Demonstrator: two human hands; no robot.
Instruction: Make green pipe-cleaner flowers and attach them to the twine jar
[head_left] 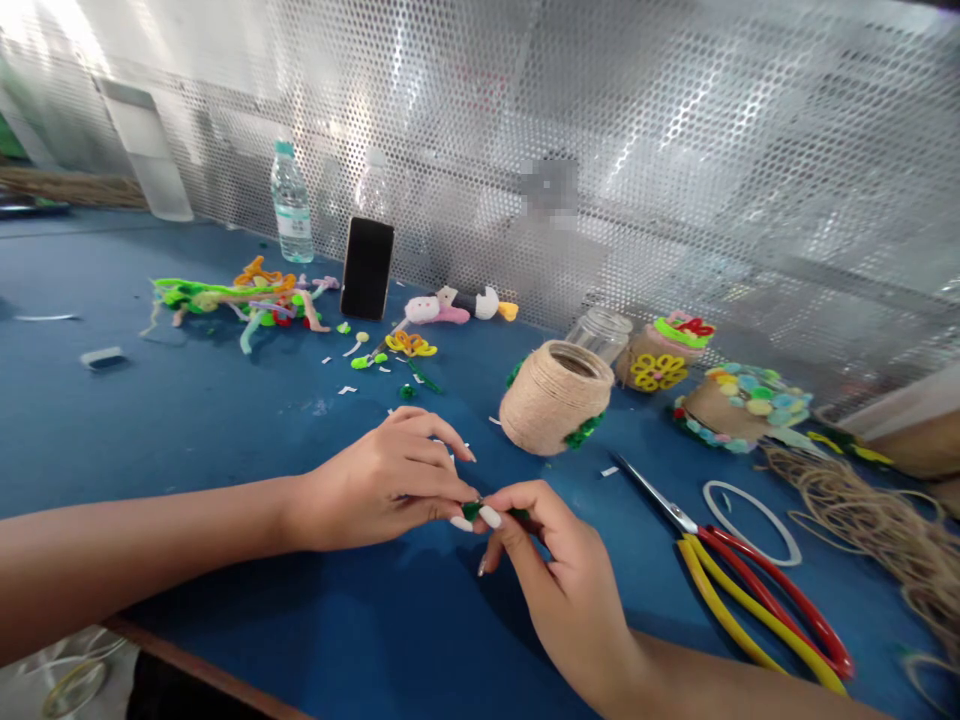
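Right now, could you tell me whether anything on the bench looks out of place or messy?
Small white scraps lie scattered on the blue table near the pipe cleaners, and loose twine sprawls at the right edge. Nothing looks damaged or spilled.

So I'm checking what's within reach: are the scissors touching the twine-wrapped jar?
Apart. The head view shows the scissors with their blade tips ending short of the twine-wrapped jar, with bare blue table between them.

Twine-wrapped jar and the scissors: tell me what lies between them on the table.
In the head view, only a small white paper scrap lies on the blue table between the twine-wrapped jar and the scissors.
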